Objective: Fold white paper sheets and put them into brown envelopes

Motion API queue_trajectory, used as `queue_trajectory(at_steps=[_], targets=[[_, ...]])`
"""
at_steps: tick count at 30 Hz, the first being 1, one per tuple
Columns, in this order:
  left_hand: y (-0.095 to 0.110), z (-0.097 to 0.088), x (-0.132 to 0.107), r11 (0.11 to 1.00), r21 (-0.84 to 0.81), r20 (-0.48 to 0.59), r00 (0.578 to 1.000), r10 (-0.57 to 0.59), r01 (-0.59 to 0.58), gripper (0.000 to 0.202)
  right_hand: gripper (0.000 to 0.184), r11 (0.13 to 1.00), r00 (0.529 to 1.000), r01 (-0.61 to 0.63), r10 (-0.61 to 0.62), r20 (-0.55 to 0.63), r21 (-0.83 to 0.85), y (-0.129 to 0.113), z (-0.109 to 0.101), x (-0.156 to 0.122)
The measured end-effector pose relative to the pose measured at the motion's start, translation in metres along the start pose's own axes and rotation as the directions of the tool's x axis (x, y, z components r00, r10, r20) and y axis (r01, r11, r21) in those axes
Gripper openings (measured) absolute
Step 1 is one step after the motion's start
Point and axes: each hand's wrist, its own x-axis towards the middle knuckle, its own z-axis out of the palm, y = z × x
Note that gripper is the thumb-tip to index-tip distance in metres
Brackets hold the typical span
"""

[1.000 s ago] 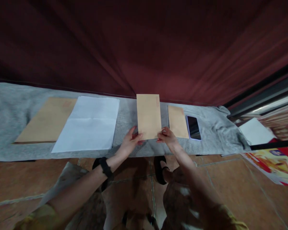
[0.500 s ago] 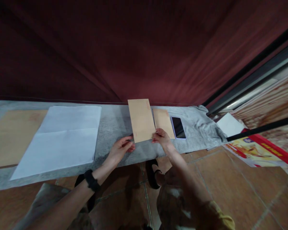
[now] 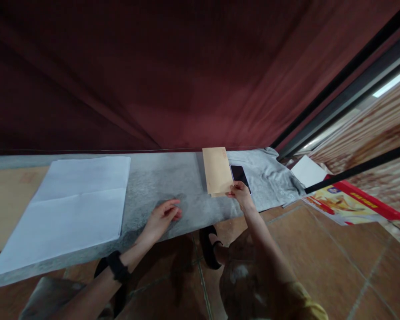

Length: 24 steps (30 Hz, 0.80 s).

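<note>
My right hand [image 3: 240, 195] pinches the lower right corner of a small brown envelope [image 3: 218, 171] with red print at its top. The envelope lies over another brown envelope, whose edge [image 3: 216, 195] peeks out below; whether they touch I cannot tell. Just right of them is a dark-screened phone [image 3: 240, 174] in a light purple case, partly covered by my right hand. My left hand [image 3: 163, 216], a black band on its wrist, hovers near the front edge of the grey cloth, fingers loosely curled and apart from the thumb, holding nothing.
White paper sheets [image 3: 70, 209] with a crease lie on the grey cloth [image 3: 160, 178] at left, over a larger brown envelope [image 3: 10, 200]. A dark red curtain [image 3: 186, 80] hangs behind. To the right are a black metal frame [image 3: 340, 84] and a red-yellow printed box [image 3: 350, 202].
My right hand has carried the envelope rightward over the other envelope. My left hand has let go of it and now sits apart. The view has shifted slightly.
</note>
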Motion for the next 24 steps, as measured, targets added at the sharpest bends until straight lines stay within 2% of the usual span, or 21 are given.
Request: queue_trajectory(at_steps=[14, 24], targets=[[-0.006, 0.001, -0.001, 0.997, 0.05, 0.017, 0.998, 0.063, -0.064, 0.041, 0.015, 0.992, 0.999, 0.003, -0.008, -0.037, -0.128, 0.007, -0.012, 0.004], [-0.007, 0.003, -0.003, 0.996, 0.066, 0.024, 0.998, 0.065, -0.067, 0.039, 0.025, 0.948, 0.993, 0.051, -0.081, -0.085, -0.314, 0.007, -0.012, -0.001]])
